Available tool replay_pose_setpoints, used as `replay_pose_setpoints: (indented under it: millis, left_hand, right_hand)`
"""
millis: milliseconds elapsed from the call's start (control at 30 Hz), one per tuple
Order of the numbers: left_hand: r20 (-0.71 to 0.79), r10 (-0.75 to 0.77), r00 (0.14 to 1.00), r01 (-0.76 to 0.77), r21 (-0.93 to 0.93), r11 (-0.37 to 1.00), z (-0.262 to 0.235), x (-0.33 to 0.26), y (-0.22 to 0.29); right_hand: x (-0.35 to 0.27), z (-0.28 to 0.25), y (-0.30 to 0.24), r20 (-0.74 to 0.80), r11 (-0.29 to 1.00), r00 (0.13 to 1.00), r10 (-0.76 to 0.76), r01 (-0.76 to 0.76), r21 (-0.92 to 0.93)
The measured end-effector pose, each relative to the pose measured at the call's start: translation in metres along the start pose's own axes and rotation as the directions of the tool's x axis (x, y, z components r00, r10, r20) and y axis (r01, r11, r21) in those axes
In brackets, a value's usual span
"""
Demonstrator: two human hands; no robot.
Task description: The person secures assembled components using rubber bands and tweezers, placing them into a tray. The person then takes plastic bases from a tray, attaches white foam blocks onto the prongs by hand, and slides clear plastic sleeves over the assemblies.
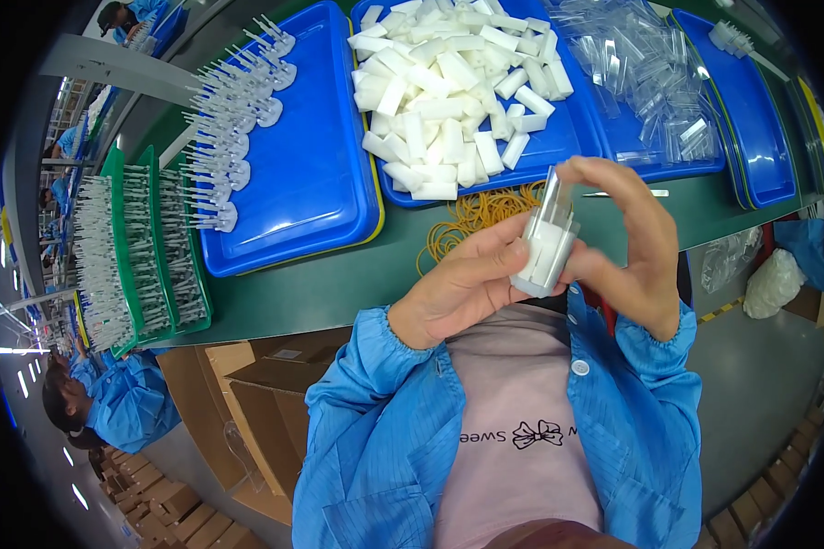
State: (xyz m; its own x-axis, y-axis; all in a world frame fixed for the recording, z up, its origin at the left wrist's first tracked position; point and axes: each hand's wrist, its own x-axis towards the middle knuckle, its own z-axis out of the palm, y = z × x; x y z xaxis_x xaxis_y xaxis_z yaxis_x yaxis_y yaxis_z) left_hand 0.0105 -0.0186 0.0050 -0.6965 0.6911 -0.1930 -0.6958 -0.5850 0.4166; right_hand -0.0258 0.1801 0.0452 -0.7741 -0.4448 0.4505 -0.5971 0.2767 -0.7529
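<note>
In front of my chest, my left hand is closed around the lower part of a white foam block with clear plastic pieces around it. The clear pieces stick up past the block's top. My right hand curves round the other side, its forefinger at the upper end of the clear plastic. Its thumb side is smeared by motion beside the block. Just beyond my hands, a blue tray bears a heap of white foam blocks. Yellow rubber bands lie on the green table below it.
On the left, a blue tray holds a row of syringe-like white parts; green racks with similar parts stand beside it. Clear plastic pieces fill a right-hand tray. Tweezers lie near the edge. A cardboard box stands below.
</note>
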Motion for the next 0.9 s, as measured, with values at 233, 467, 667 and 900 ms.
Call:
replay_pose_setpoints:
  millis: [233, 467, 667, 900]
  left_hand:
    - [0.020, 0.043, 0.999, -0.043, 0.009, 0.999, -0.004, 0.004, -0.006]
    - [-0.004, 0.102, 0.995, -0.102, -0.015, 0.995, -0.006, 0.002, -0.009]
    - [-0.083, 0.040, 0.996, -0.051, -0.133, 0.990, -0.003, -0.002, -0.006]
    - [0.016, 0.198, 0.980, -0.197, -0.071, 0.978, -0.008, -0.006, -0.005]
  right_hand:
    - [0.002, 0.014, -0.014, 0.142, 0.987, 0.990, 0.006, 0.017, -0.160]
    - [-0.001, 0.021, -0.010, 0.081, 0.993, 0.995, -0.055, 0.063, -0.099]
    - [-0.008, 0.027, -0.008, 0.162, 0.954, 0.968, -0.190, 0.222, -0.203]
    - [0.005, 0.009, -0.011, 0.060, 0.998, 0.998, -0.019, 0.015, 0.055]
